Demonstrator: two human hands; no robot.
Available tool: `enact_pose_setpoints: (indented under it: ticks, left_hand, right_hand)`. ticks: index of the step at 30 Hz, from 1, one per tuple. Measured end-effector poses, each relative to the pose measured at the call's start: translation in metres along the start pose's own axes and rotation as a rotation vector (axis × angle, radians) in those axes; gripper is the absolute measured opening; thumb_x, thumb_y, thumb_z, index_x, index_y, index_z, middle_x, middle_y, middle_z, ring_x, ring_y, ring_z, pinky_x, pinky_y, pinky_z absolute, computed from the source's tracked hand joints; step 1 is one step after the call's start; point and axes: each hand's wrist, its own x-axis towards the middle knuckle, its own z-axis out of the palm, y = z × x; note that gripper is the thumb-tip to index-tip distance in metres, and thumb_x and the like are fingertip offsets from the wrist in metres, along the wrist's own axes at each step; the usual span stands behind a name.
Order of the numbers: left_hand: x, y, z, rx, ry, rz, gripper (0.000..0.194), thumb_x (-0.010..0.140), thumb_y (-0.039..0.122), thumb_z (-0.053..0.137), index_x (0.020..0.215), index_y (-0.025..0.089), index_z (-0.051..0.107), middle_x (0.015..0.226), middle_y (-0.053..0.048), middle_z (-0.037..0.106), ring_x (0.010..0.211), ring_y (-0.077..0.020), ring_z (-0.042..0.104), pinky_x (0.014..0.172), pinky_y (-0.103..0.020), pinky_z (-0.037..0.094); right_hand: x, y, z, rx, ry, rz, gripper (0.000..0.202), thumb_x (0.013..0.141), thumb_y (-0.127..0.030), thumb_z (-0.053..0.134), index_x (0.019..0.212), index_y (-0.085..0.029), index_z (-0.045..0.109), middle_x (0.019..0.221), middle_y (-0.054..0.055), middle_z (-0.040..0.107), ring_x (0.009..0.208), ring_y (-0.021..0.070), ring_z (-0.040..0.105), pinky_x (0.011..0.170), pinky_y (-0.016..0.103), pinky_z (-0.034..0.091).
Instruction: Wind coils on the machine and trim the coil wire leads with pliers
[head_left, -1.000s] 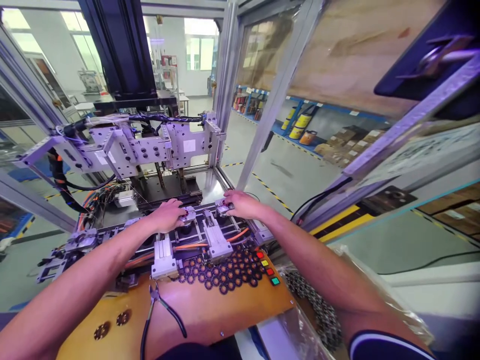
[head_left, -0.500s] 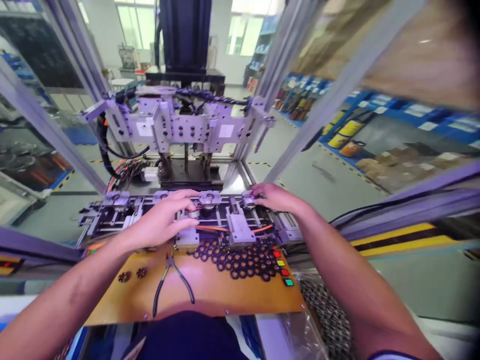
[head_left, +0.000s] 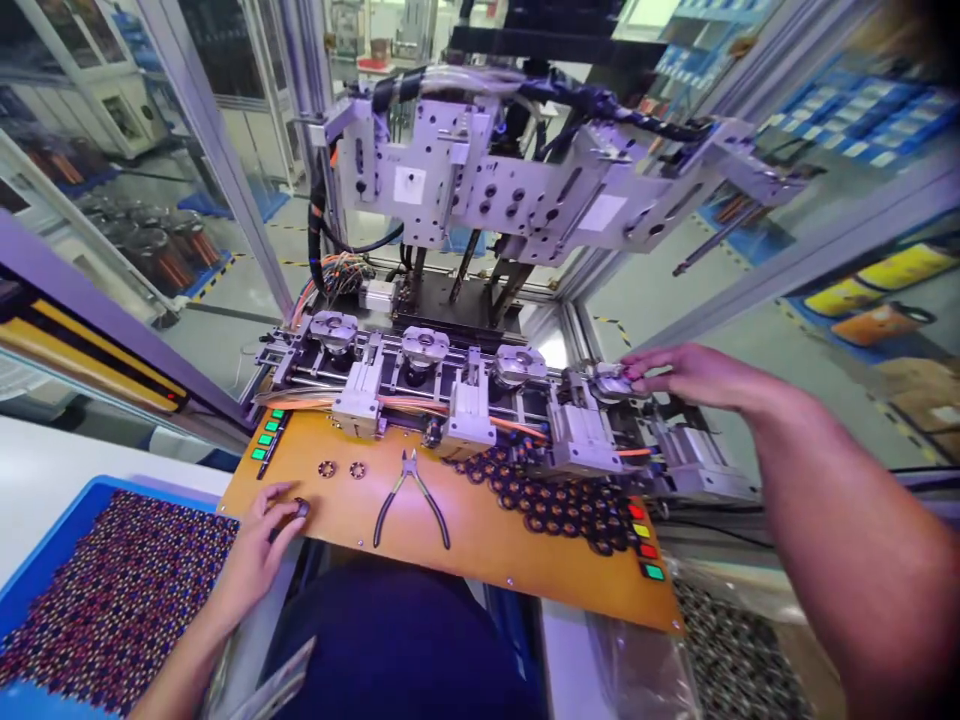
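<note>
Having left the machine (head_left: 469,415), the left hand (head_left: 259,548) is pinching a small dark part (head_left: 301,508) at the orange board's near-left edge (head_left: 315,530), leaving only the right hand (head_left: 694,375) working at the rightmost holder (head_left: 611,381), its grip unclear.

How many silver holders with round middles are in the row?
4: first holder at left, second holder and third holder in between, fourth holder at right, partly covered by the right hand.
</note>
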Motion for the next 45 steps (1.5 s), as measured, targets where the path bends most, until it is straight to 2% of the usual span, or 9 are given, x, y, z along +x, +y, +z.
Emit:
enact_pose_setpoints:
  ticks: [5,9,12,15,20,24,34,39,45]
  left_hand:
    - [0.001,-0.001,0.021,0.075,0.020,0.056,0.028,0.097,0.037,0.050,0.097,0.021,0.073,0.104,-0.012,0.065,0.093,-0.0265,0.065,0.081,-0.045,0.057]
    - [0.008,-0.003,0.030,0.088,0.019,0.091,0.027,0.098,0.033,0.049,0.095,0.020,0.073,0.097,-0.010,0.067,0.086,-0.0243,0.064,0.076,-0.041,0.056]
    - [0.010,-0.003,0.038,0.071,0.032,0.101,0.024,0.098,0.033,0.051,0.097,0.020,0.070,0.098,-0.009,0.068,0.089,-0.0233,0.065,0.080,-0.040,0.056]
    - [0.011,-0.004,0.043,0.057,0.054,0.094,0.018,0.097,0.033,0.053,0.103,0.019,0.064,0.102,-0.008,0.068,0.096,-0.0221,0.066,0.087,-0.039,0.056]
    - [0.014,-0.002,0.038,0.071,0.098,0.100,0.025,0.095,0.037,0.056,0.111,0.018,0.055,0.102,-0.009,0.066,0.095,-0.0235,0.066,0.086,-0.041,0.058]
    - [0.019,0.005,0.031,0.076,0.122,0.133,0.039,0.093,0.042,0.059,0.122,0.017,0.052,0.109,-0.012,0.062,0.101,-0.0278,0.064,0.089,-0.047,0.057]
    - [0.029,0.063,0.011,-0.023,0.280,0.186,0.040,0.088,0.029,0.069,0.124,0.018,0.057,0.115,-0.012,0.060,0.095,-0.0241,0.063,0.087,-0.041,0.054]
    - [0.034,0.079,0.000,-0.122,0.274,0.158,0.043,0.086,0.028,0.072,0.126,0.020,0.058,0.118,-0.011,0.060,0.089,-0.0212,0.062,0.088,-0.040,0.051]
    - [0.048,0.093,-0.018,-0.177,0.150,0.189,0.036,0.086,0.036,0.070,0.118,0.022,0.062,0.112,-0.008,0.066,0.093,-0.0214,0.065,0.087,-0.035,0.052]
  right_hand:
    - [-0.015,-0.020,-0.006,-0.061,0.187,-0.042,0.029,0.083,-0.047,0.068,0.066,-0.024,0.070,0.081,0.011,0.071,0.074,0.0240,0.069,0.073,0.044,0.059]
    - [-0.053,-0.095,0.005,-0.031,0.438,-0.261,0.025,0.093,-0.042,0.058,0.080,-0.023,0.068,0.096,0.013,0.069,0.086,0.0272,0.067,0.083,0.052,0.056]
    - [-0.085,-0.184,0.058,0.022,0.332,-0.447,0.010,0.095,-0.029,0.059,0.098,-0.024,0.067,0.114,0.008,0.066,0.106,0.0224,0.064,0.093,0.042,0.054]
    - [-0.099,-0.265,0.145,0.120,0.056,-0.565,0.020,0.097,-0.011,0.048,0.102,-0.016,0.066,0.108,0.011,0.063,0.101,0.0185,0.061,0.088,0.032,0.054]
    - [-0.080,-0.334,0.251,0.069,0.000,-0.551,0.008,0.086,-0.009,0.062,0.081,-0.015,0.066,0.087,0.009,0.064,0.083,0.0206,0.059,0.075,0.032,0.052]
    - [-0.088,-0.318,0.253,0.052,0.135,-0.439,0.009,0.092,-0.015,0.058,0.097,-0.016,0.066,0.101,0.009,0.066,0.095,0.0217,0.059,0.086,0.034,0.051]
    - [-0.159,-0.171,0.222,-0.041,0.437,0.071,0.018,0.090,-0.014,0.057,0.101,-0.014,0.071,0.108,0.017,0.064,0.104,0.0310,0.058,0.090,0.049,0.053]
    - [-0.153,-0.164,0.232,0.017,0.457,0.109,0.019,0.090,-0.012,0.056,0.097,-0.015,0.073,0.132,0.018,0.058,0.128,0.0345,0.048,0.105,0.057,0.045]
    - [-0.152,-0.192,0.214,0.193,0.531,0.009,0.023,0.092,-0.010,0.050,0.088,-0.013,0.072,0.125,0.021,0.063,0.127,0.0354,0.052,0.102,0.062,0.047]
